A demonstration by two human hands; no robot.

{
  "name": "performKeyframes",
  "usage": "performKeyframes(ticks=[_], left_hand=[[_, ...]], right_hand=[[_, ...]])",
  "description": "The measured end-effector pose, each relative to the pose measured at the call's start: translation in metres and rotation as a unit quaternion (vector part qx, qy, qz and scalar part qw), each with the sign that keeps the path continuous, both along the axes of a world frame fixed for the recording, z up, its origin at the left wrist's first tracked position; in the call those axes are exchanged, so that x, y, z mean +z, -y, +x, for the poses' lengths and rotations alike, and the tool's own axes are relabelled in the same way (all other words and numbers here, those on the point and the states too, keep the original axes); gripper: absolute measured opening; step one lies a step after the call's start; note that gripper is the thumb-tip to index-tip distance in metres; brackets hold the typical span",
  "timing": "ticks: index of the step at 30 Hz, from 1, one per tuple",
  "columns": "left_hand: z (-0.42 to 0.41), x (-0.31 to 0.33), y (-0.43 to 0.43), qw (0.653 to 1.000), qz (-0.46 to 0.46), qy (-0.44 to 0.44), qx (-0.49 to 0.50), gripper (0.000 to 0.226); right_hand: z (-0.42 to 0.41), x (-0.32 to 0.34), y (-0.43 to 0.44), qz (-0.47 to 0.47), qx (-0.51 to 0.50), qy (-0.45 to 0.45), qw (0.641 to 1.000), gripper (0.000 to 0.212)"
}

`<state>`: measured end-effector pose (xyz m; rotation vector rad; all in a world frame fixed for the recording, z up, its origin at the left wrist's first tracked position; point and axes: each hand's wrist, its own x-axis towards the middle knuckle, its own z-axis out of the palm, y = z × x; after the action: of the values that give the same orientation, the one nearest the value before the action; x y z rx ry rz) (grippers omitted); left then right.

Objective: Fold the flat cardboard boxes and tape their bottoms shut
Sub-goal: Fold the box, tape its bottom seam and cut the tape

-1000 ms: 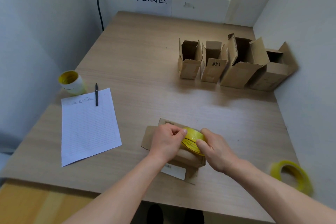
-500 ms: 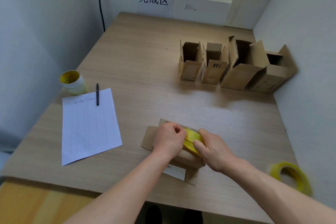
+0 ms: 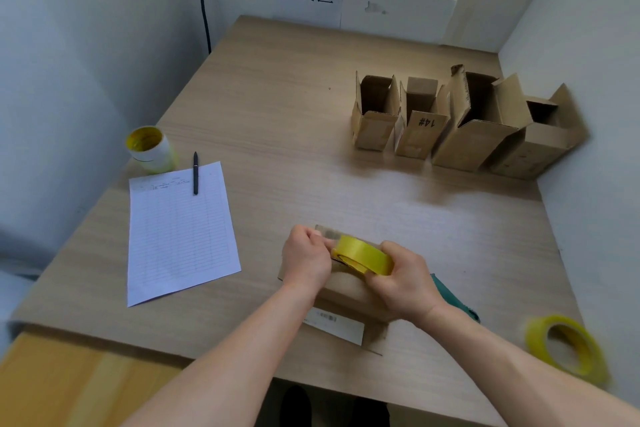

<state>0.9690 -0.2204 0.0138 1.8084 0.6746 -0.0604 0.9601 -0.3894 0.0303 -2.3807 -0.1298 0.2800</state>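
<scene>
Right hand (image 3: 405, 279) grips tape roll (image 3: 362, 255), left hand (image 3: 306, 258) pinches its end; open boxes (image 3: 375, 125) stand behind

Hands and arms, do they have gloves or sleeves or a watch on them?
No. The left hand and right hand wear no gloves, and no ring shows on the fingers in view. The left forearm and right forearm are bare all the way to the picture's bottom edge: no sleeves, no watch, no bracelet.
</scene>
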Motion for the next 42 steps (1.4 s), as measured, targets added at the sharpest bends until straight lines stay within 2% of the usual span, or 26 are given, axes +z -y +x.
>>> performKeyframes(ticks=[4, 7, 11, 17, 21, 26, 31, 33, 35, 38, 40, 42], left_hand=[[0.001, 0.003, -0.01, 0.991, 0.133, -0.023, 0.022, 0.018], [0.003, -0.002, -0.014, 0.988, 0.14, -0.064, 0.016, 0.018], [-0.001, -0.014, -0.018, 0.991, 0.105, -0.077, 0.032, 0.017], [-0.001, -0.032, -0.025, 0.991, -0.009, -0.109, 0.078, 0.024], [0.0, -0.036, -0.026, 0.988, -0.033, -0.124, 0.083, 0.023], [0.002, -0.043, -0.027, 0.987, -0.05, -0.13, 0.082, 0.036], [0.006, -0.047, -0.032, 0.966, -0.166, -0.177, 0.093, 0.011], [0.007, -0.046, -0.034, 0.961, -0.185, -0.19, 0.083, 0.012], [0.008, -0.047, -0.035, 0.971, -0.147, -0.169, 0.078, 0.005], [-0.001, -0.05, -0.034, 0.992, -0.027, -0.073, 0.097, 0.018], [-0.011, -0.049, -0.028, 0.995, -0.035, 0.0, 0.09, 0.025], [-0.02, -0.049, -0.022, 0.992, -0.081, 0.034, 0.089, 0.039]], right_hand=[[0.003, -0.001, -0.007, -0.01, -0.003, 0.038, 0.999, 0.025], [0.007, -0.007, -0.009, -0.055, 0.001, 0.018, 0.998, 0.024], [0.008, -0.011, -0.012, -0.055, 0.017, 0.017, 0.998, 0.022], [0.006, -0.016, -0.014, -0.041, 0.033, 0.019, 0.998, 0.026], [0.007, -0.017, -0.016, -0.046, 0.047, 0.014, 0.998, 0.025], [0.008, -0.017, -0.019, -0.072, 0.065, -0.002, 0.995, 0.019], [0.013, -0.013, -0.023, -0.098, 0.077, -0.016, 0.992, 0.015], [0.015, -0.012, -0.023, -0.103, 0.081, -0.029, 0.991, 0.015], [0.016, -0.013, -0.022, -0.106, 0.08, -0.035, 0.991, 0.015], [0.015, -0.013, -0.022, -0.108, 0.076, -0.045, 0.99, 0.017], [0.014, -0.012, -0.023, -0.109, 0.078, -0.049, 0.99, 0.017], [0.014, -0.012, -0.023, -0.108, 0.075, -0.045, 0.99, 0.02]])
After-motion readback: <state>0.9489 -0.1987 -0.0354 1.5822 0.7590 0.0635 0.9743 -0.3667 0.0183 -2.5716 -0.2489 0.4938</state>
